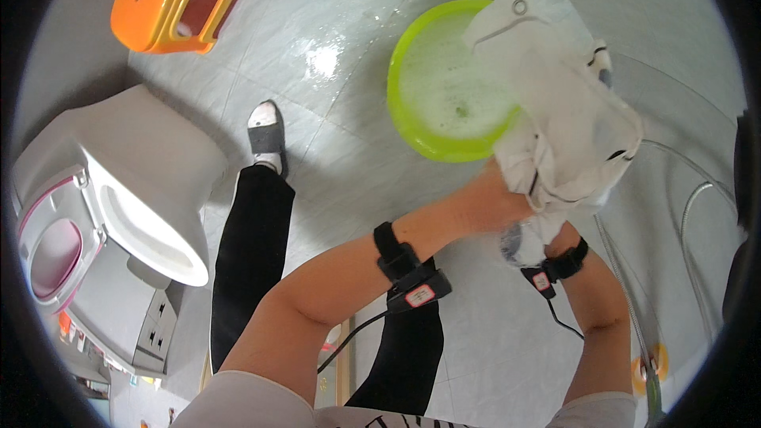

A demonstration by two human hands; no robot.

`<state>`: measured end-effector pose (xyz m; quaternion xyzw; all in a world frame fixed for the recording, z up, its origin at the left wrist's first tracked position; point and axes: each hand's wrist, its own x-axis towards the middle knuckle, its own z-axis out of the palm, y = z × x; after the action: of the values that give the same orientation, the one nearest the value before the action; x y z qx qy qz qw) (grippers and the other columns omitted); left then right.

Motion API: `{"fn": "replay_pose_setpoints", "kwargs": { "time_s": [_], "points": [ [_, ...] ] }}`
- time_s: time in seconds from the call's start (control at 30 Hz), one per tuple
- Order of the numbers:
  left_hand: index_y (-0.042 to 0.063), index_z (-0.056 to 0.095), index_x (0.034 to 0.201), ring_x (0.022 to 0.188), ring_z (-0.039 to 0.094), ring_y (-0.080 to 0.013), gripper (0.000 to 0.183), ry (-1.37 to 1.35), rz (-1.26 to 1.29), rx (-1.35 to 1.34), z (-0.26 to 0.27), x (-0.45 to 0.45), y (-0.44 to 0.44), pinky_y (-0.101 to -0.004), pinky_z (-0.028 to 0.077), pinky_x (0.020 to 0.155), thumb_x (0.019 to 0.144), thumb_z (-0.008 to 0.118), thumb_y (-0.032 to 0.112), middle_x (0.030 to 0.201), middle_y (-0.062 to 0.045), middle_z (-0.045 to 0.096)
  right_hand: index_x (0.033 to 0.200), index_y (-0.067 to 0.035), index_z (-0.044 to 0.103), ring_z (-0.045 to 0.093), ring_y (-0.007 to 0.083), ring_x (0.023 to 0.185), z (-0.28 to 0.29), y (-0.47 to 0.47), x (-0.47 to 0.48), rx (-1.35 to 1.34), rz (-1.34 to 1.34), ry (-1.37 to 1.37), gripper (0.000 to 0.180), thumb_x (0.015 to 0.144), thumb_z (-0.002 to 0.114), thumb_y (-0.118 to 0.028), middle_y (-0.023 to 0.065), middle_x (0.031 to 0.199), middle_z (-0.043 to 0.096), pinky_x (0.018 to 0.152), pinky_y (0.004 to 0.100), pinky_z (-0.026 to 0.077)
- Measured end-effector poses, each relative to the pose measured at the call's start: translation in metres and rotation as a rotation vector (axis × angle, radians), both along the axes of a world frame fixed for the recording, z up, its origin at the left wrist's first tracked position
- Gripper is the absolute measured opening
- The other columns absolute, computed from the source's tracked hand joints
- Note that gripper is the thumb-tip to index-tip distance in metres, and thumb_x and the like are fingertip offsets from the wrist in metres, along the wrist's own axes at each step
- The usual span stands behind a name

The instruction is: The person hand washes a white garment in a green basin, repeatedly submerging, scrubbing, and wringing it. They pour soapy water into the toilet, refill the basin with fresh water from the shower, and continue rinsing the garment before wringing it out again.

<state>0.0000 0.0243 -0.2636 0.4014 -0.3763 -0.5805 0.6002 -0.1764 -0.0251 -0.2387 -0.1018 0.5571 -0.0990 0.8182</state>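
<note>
A wet off-white cloth with a metal eyelet, dark markings and dark lines hangs bunched from my hands. Its upper end covers the right part of a lime-green plastic basin, which holds foamy water. My left hand, slightly blurred, is closed on the cloth just below the basin in the picture. My right hand grips the lower bunched part, and most of its fingers are hidden by fabric. By the left hand, a soaked fold with a dark patch hangs down.
An orange plastic stool stands at upper left, with a white toilet below it. A metal shower hose runs along the right. The tiled floor is wet. Black cables trail from both wrist straps.
</note>
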Motion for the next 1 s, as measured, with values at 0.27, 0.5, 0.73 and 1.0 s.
{"fn": "replay_pose_setpoints", "kwargs": {
  "time_s": [0.27,0.5,0.73,1.0],
  "points": [
    [0.005,0.047,0.124,0.115,0.044,-0.0338,0.063,-0.063,-0.114,0.104,0.008,0.019,0.006,-0.0390,0.032,0.102,0.068,0.071,0.023,0.125,-0.015,0.048,0.132,-0.009,0.040,0.052,0.0224,0.111,-0.005,-0.001,0.009,0.021,0.015,-0.014,0.042,0.094,0.046,-0.027,0.0089,0.128,0.049,0.097,0.0334,0.043],
    [0.005,0.048,0.125,0.116,0.046,-0.0310,0.061,-0.129,0.004,0.167,-0.007,0.009,0.010,-0.0370,0.034,0.101,0.072,0.072,0.022,0.124,-0.015,0.050,0.135,-0.009,0.038,0.051,0.0221,0.114,-0.022,0.005,0.011,0.058,0.059,-0.045,0.045,0.094,0.046,-0.027,0.0084,0.131,0.047,0.099,0.0333,0.041],
    [0.004,0.050,0.124,0.114,0.050,-0.0263,0.055,0.203,0.002,0.608,-0.029,0.016,0.025,-0.0348,0.036,0.099,0.075,0.071,0.020,0.125,-0.012,0.053,0.136,-0.009,0.038,0.050,0.0232,0.116,-0.042,0.012,0.033,-0.059,0.122,-0.039,0.048,0.094,0.044,-0.033,0.0097,0.132,0.047,0.100,0.0369,0.041],
    [0.001,0.052,0.122,0.111,0.053,-0.0192,0.052,0.042,-0.033,0.554,-0.032,0.010,0.032,-0.0316,0.040,0.095,0.076,0.072,0.015,0.122,-0.010,0.057,0.137,-0.008,0.038,0.046,0.0254,0.121,-0.013,-0.039,0.052,0.090,-0.251,-0.325,0.064,0.089,0.045,-0.051,0.0111,0.132,0.047,0.103,0.0398,0.036]
  ]
}}
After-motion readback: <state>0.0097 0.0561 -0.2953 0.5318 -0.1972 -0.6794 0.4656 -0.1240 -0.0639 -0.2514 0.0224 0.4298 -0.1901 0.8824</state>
